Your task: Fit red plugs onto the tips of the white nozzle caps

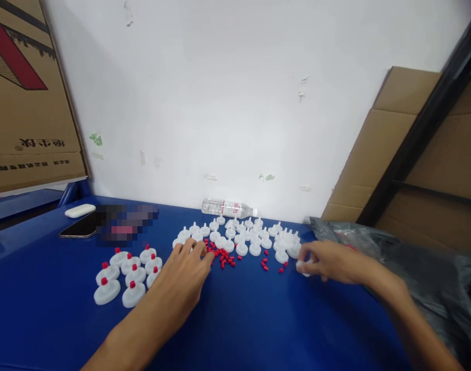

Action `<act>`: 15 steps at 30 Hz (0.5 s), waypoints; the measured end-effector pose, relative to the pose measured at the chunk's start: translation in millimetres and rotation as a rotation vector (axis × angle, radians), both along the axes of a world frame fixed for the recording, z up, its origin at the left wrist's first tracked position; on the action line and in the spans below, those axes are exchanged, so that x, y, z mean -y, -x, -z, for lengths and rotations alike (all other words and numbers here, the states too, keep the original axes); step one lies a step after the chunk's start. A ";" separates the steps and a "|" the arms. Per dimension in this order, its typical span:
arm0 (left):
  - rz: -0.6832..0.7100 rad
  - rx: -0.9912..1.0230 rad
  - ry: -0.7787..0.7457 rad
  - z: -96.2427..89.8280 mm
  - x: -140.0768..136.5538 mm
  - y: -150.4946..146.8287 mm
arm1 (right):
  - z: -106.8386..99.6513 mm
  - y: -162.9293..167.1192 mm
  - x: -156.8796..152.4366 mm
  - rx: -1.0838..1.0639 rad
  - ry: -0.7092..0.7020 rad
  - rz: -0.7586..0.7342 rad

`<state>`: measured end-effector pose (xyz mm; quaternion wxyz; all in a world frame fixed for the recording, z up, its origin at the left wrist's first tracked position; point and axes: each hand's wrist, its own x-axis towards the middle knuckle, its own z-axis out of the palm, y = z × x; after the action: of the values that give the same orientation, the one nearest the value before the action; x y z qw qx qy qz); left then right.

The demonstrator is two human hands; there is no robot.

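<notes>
My right hand [320, 262] is closed on a white nozzle cap [305, 268], low over the blue table at the right end of the pile. My left hand [191, 263] reaches to the left edge of the scattered small red tips [222, 255]. Its fingers are curled downward, and whatever is between the fingertips is hidden. Behind both hands stand several white nozzle caps [254, 247] with bare spouts. Left of my left forearm, a group of white caps [133, 293] carries red tips on the spouts.
A clear plastic bottle [230, 208] lies along the white wall [239, 103]. At the left are a phone [81, 226] and a white case [80, 210]. Grey plastic sheeting [409, 273] covers the right side. Cardboard [374, 149] leans behind it.
</notes>
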<state>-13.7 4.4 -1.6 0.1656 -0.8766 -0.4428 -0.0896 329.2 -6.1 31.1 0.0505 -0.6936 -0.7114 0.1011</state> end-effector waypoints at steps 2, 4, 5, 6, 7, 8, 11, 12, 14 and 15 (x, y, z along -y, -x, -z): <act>0.002 -0.037 -0.014 5.5 -3.7 0.6 | -8.0 2.1 0.0 -0.015 -0.087 -0.060; -0.015 -0.079 0.009 6.9 -6.2 1.3 | -15.6 13.3 -0.1 0.004 -0.236 -0.071; -0.027 -0.093 0.029 6.2 -7.0 1.3 | -18.0 21.8 0.1 0.004 -0.291 -0.066; -0.037 -0.100 0.051 4.9 -7.5 0.9 | -19.0 31.6 0.5 0.002 -0.332 -0.064; -0.046 -0.103 0.072 3.4 -7.9 0.3 | -18.6 41.9 1.1 -0.007 -0.361 -0.058; -0.054 -0.105 0.091 2.0 -8.2 -0.4 | -16.7 52.3 1.9 -0.020 -0.397 -0.056; -0.070 -0.119 0.111 0.4 -8.6 -2.8 | -4.4 80.1 5.0 -0.021 -0.440 -0.077; -0.076 -0.121 0.106 0.7 -8.5 -3.6 | 0.7 88.0 6.3 -0.021 -0.445 -0.097; -0.084 -0.120 0.094 1.6 -7.7 -4.9 | 10.5 102.0 9.1 -0.039 -0.481 -0.155; -0.083 -0.116 0.091 1.9 -7.0 -5.5 | 14.7 108.1 10.5 -0.044 -0.503 -0.189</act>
<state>-8.2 11.5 -3.5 0.1544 -0.8679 -0.4720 -0.0117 221.0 -16.6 16.4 0.2272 -0.5875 -0.7744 -0.0594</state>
